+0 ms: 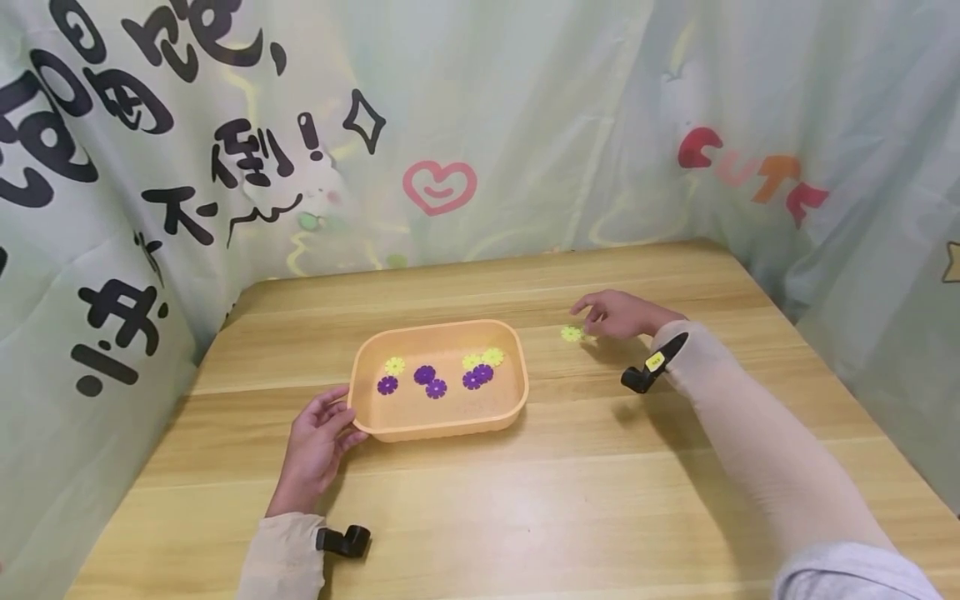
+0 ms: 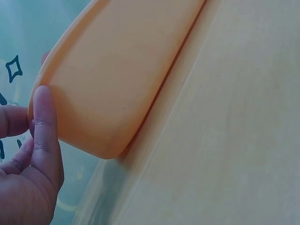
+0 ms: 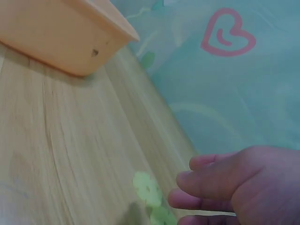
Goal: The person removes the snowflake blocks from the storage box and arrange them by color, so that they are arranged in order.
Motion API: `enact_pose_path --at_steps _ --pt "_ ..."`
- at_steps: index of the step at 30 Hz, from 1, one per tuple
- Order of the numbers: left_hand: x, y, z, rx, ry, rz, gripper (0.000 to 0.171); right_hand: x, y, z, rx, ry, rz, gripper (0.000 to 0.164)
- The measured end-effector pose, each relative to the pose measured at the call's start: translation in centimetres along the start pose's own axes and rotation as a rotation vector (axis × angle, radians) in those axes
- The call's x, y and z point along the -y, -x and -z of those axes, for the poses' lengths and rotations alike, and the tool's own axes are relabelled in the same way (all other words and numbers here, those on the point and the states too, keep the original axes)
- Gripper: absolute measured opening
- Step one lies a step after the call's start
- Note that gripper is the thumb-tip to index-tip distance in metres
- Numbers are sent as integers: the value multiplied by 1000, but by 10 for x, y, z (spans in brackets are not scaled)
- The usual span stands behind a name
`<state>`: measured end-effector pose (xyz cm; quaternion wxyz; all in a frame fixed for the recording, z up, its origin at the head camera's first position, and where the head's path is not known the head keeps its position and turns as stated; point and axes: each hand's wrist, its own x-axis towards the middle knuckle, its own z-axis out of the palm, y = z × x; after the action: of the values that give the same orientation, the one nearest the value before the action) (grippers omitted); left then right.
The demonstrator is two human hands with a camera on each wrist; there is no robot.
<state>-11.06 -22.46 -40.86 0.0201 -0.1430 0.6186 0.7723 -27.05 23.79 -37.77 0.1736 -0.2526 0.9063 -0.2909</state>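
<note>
An orange plastic tray [image 1: 442,432] stands left of the table's middle, with several yellow and purple flower-shaped pieces [image 1: 436,388] lying in it. My left hand [image 1: 318,442] grips the tray's left end, thumb on the near side of the rim in the left wrist view, where the tray wall [image 2: 108,84] fills the upper middle. Right of the tray, my right hand [image 1: 618,315] hovers beside a yellow flower-shaped piece [image 1: 572,333]. Two such yellow pieces [image 3: 147,189] show by the fingertips in the right wrist view, the lower partly hidden. That hand's fingers are loosely bent around nothing.
The wooden table [image 1: 480,508] carries the tray and the loose pieces. A pale printed curtain [image 1: 540,125] hangs along the table's back and sides. Each wrist wears a black camera mount [image 1: 345,542].
</note>
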Motion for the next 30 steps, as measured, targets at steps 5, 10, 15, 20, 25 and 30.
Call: enact_pose_path --at_steps 5,10,15,20,25,30 --pt "1 0 -1 0 22 6 41 12 -3 0 21 7 44 36" --pt "3 2 0 2 14 19 40 24 -7 -1 67 -74 22 46" --pt "1 2 0 11 16 3 39 39 -14 -1 76 -123 41 49" --pt "-2 1 2 27 26 -2 39 58 -20 -2 86 -103 62 47" --pt "-3 2 2 37 61 -21 36 78 -24 -6 90 -102 64 50" --pt "1 2 1 45 78 -8 36 96 -27 -11 100 -104 85 48"
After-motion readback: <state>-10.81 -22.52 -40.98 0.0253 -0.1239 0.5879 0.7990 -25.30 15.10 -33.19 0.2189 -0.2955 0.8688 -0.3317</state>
